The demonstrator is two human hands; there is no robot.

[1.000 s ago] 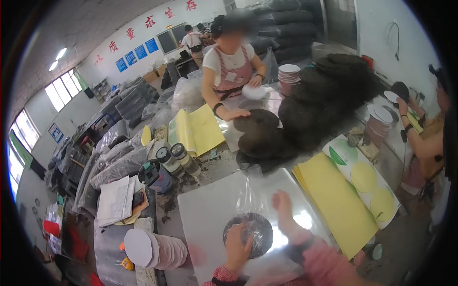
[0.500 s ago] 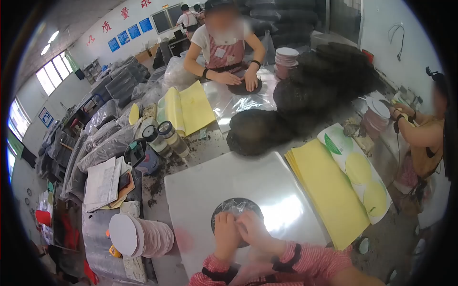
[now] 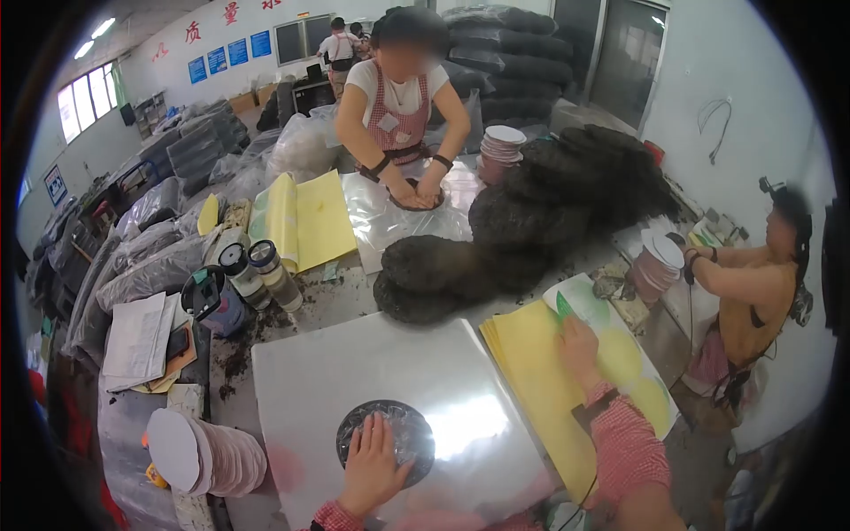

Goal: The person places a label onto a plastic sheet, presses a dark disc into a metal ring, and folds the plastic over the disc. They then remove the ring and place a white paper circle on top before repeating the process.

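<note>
My left hand (image 3: pixel 376 465) lies open and flat on a round black pad (image 3: pixel 409 427) with clear crinkled film over it. The pad rests on a shiny metal sheet (image 3: pixel 310 372) in front of me. My right hand (image 3: pixel 580 347) is stretched out to the right, its fingers pointing away from me. It touches the stack of yellow sheets (image 3: pixel 540 380) where this meets a white printed sheet (image 3: pixel 624 354) with green and yellow circles. Its fingertips are partly blurred, and nothing shows lifted in them.
Dark fibrous pads (image 3: pixel 425 274) are heaped beyond the metal sheet. White discs (image 3: pixel 208 451) form a stack at left, near clear jars (image 3: pixel 274 274) and a bucket (image 3: pixel 215 301). Across the table a person (image 3: pixel 403 106) presses a black disc; another person (image 3: pixel 753 274) works at right.
My hands were together over the black pad; now the left lies spread on it and the right has moved away to the yellow sheets. The whole view has shifted left.
</note>
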